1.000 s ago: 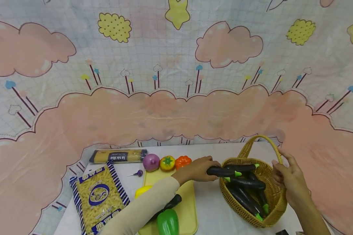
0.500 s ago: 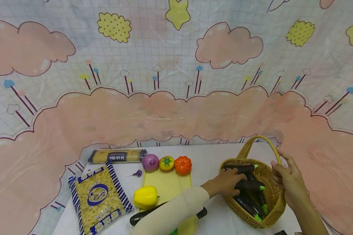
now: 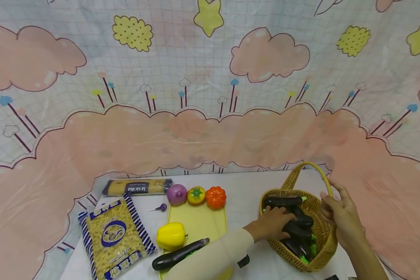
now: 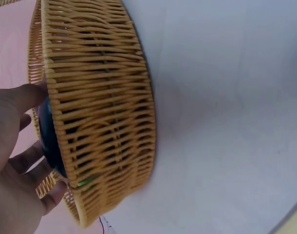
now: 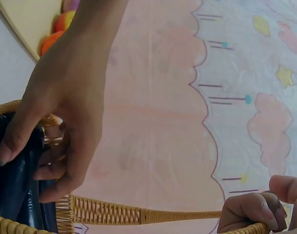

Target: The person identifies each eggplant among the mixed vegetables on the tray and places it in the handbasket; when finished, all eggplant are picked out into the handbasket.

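A woven basket at the right of the table holds several black eggplants with green stem ends. My left hand reaches over its near-left rim, fingers spread across the eggplants. In the right wrist view the left thumb lies against an eggplant, while the other fingers stand apart from it. The left wrist view has this hand at the rim, with dark eggplant between thumb and fingers. My right hand grips the basket's arched handle on its right side, fingers curled.
A yellow tray bears a yellow bell pepper and another eggplant. Along its far edge lie an onion, a tomato and an orange pumpkin. Pasta bag and spaghetti pack lie left.
My left hand has carried an eggplant over the rim into the basket, and its fingers have spread. The eggplants inside have shifted. My right hand stays on the handle.
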`<action>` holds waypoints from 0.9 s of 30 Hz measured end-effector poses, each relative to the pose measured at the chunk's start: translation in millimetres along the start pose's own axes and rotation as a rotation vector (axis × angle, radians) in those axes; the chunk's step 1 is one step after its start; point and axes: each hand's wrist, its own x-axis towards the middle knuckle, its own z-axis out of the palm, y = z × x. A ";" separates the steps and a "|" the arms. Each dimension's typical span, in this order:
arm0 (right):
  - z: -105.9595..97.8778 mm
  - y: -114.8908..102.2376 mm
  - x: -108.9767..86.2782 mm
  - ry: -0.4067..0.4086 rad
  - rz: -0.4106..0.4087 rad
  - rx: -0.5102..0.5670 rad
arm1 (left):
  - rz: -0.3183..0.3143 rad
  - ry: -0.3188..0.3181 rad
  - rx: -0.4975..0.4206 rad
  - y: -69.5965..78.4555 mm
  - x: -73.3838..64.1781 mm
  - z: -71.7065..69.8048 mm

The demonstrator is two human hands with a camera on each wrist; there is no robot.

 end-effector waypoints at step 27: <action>-2.6 2.6 1.2 0.008 0.031 0.023 | 0.007 0.129 -0.184 -46.5 -126.2 -17.5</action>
